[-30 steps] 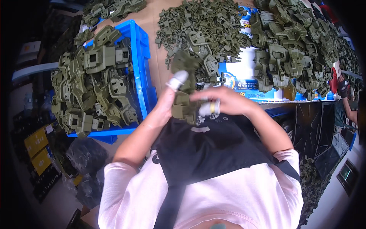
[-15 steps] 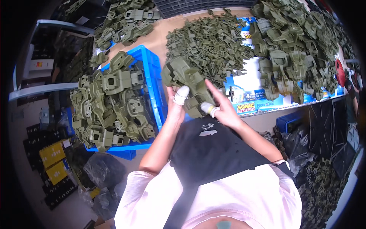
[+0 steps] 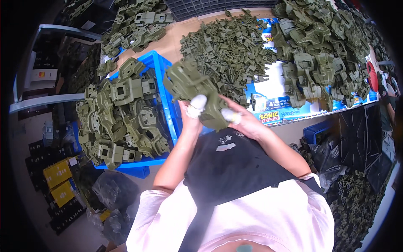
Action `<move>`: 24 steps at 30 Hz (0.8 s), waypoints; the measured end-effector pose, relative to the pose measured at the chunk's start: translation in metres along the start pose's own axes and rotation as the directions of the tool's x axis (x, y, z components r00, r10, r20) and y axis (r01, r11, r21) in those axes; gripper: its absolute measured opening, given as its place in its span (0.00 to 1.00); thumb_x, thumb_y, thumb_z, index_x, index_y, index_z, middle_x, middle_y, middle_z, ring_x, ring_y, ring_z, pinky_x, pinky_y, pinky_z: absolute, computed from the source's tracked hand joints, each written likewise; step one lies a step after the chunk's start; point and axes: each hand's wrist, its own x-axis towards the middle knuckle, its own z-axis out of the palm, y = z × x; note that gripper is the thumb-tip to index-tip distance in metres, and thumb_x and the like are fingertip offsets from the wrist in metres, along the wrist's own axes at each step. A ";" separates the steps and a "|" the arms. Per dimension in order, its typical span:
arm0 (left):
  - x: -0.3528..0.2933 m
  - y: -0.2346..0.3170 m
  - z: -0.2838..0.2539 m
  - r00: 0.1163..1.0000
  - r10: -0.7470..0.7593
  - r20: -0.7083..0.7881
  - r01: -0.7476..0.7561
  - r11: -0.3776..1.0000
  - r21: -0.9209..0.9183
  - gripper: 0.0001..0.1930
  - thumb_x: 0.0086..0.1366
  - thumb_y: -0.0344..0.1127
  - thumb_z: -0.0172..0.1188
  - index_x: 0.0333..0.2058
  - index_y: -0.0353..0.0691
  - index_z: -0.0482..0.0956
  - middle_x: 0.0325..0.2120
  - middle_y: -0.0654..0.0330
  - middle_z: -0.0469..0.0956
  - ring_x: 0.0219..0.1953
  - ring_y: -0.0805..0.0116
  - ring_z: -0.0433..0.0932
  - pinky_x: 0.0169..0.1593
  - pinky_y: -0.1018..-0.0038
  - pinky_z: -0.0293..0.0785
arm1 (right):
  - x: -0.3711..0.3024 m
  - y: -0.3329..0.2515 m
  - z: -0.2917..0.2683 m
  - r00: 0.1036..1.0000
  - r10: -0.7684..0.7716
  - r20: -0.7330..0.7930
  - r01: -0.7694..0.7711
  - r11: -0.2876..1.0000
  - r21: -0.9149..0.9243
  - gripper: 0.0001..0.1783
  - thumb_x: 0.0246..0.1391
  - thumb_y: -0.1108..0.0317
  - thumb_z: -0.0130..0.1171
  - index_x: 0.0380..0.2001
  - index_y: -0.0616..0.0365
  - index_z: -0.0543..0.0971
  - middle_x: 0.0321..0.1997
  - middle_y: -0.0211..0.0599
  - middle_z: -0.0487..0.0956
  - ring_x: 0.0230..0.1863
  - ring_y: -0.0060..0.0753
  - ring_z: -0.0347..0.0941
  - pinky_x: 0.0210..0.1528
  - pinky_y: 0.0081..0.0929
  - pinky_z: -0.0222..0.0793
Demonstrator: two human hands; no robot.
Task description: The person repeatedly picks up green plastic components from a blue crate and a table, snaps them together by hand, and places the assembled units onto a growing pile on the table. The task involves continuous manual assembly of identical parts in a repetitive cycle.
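Between both hands I hold an olive-green plastic toy vehicle body [image 3: 189, 84], tilted with its far end up to the left. My left hand [image 3: 192, 111] grips its left side, the thumb wrapped in a white cover. On the opposite side, near its lower end, my right hand [image 3: 241, 118] closes on it, also with a white-covered thumb. Most of the other fingers are hidden under the part. Just left of my hands is a blue crate [image 3: 166, 101] heaped with similar green vehicle bodies [image 3: 121, 113]. Beyond the part lies a pile of small green pieces [image 3: 226, 54].
More green bodies [image 3: 315, 59] are heaped at the right of the table, on printed blue-and-white cardboard [image 3: 275, 90]. Another heap [image 3: 142, 25] lies at the back left, near a dark grid-like tray [image 3: 210, 7]. Plastic bags [image 3: 115, 189] and yellow boxes [image 3: 58, 178] lie low on the left.
The vehicle body has turned in my hands and shifted slightly left, showing more of its moulded side. Both hands have kept hold of it.
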 end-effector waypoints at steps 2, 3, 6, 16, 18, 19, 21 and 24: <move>-0.006 0.008 0.004 0.998 0.001 0.060 -0.008 0.994 0.109 0.37 0.57 0.43 0.57 0.62 0.47 0.49 0.58 0.57 0.57 0.59 0.61 0.59 0.61 0.63 0.56 | 0.000 -0.009 -0.013 0.998 -0.026 -0.054 0.013 0.974 -0.227 0.40 0.46 0.61 0.63 0.61 0.54 0.58 0.55 0.36 0.68 0.53 0.31 0.67 0.53 0.26 0.63; -0.003 0.014 0.000 0.989 0.145 -0.014 -0.143 0.984 0.107 0.43 0.52 0.41 0.63 0.62 0.47 0.46 0.59 0.55 0.55 0.60 0.60 0.56 0.62 0.64 0.52 | -0.001 -0.017 -0.018 0.994 -0.071 -0.084 0.035 0.931 -0.363 0.39 0.45 0.61 0.64 0.60 0.55 0.60 0.53 0.36 0.70 0.52 0.32 0.68 0.53 0.27 0.64; -0.005 0.049 0.020 0.852 0.508 0.127 -0.483 0.667 0.568 0.50 0.45 0.44 0.68 0.63 0.44 0.44 0.61 0.50 0.47 0.63 0.56 0.47 0.64 0.63 0.42 | -0.022 -0.048 -0.022 0.946 -0.308 -0.101 0.097 0.568 -0.817 0.38 0.42 0.62 0.66 0.57 0.59 0.63 0.51 0.42 0.72 0.51 0.38 0.70 0.53 0.30 0.65; -0.007 0.031 0.037 0.417 -0.652 0.633 -0.612 0.314 0.726 0.38 0.54 0.35 0.57 0.62 0.45 0.48 0.51 0.47 0.67 0.54 0.51 0.67 0.63 0.51 0.47 | -0.067 -0.037 -0.022 0.999 -0.013 -0.031 -0.032 -0.166 -0.986 0.31 0.53 0.60 0.51 0.57 0.63 0.61 0.54 0.57 0.67 0.58 0.54 0.60 0.58 0.39 0.57; -0.012 0.025 0.036 0.436 -0.663 0.609 -0.599 0.291 0.746 0.37 0.50 0.30 0.56 0.60 0.43 0.52 0.52 0.46 0.66 0.54 0.50 0.66 0.62 0.54 0.49 | -0.070 -0.023 -0.030 0.998 -0.008 -0.063 -0.064 -0.086 -0.994 0.32 0.53 0.59 0.50 0.58 0.64 0.59 0.56 0.55 0.65 0.60 0.54 0.57 0.61 0.38 0.52; -0.014 0.027 0.039 0.446 -0.654 0.611 -0.587 0.302 0.751 0.37 0.48 0.28 0.55 0.59 0.41 0.54 0.51 0.46 0.67 0.54 0.52 0.66 0.62 0.55 0.50 | -0.069 -0.025 -0.033 0.997 0.030 -0.067 -0.067 0.009 -0.998 0.32 0.54 0.60 0.50 0.58 0.64 0.59 0.57 0.55 0.64 0.61 0.53 0.57 0.62 0.38 0.52; -0.012 0.036 0.047 0.468 -0.670 0.576 -0.498 0.339 0.798 0.35 0.45 0.25 0.56 0.56 0.41 0.59 0.48 0.47 0.70 0.53 0.52 0.67 0.60 0.56 0.53 | -0.064 -0.024 -0.042 0.995 0.065 -0.075 -0.083 0.125 -0.989 0.32 0.52 0.64 0.51 0.59 0.63 0.58 0.59 0.54 0.63 0.61 0.52 0.57 0.62 0.37 0.51; -0.009 0.031 0.044 0.484 -0.636 0.601 -0.487 0.374 0.789 0.33 0.46 0.27 0.58 0.54 0.43 0.61 0.45 0.49 0.72 0.50 0.52 0.69 0.57 0.58 0.57 | -0.068 -0.015 -0.038 0.996 -0.002 -0.092 -0.091 0.140 -0.986 0.33 0.48 0.68 0.52 0.59 0.60 0.59 0.58 0.54 0.64 0.61 0.51 0.57 0.62 0.36 0.52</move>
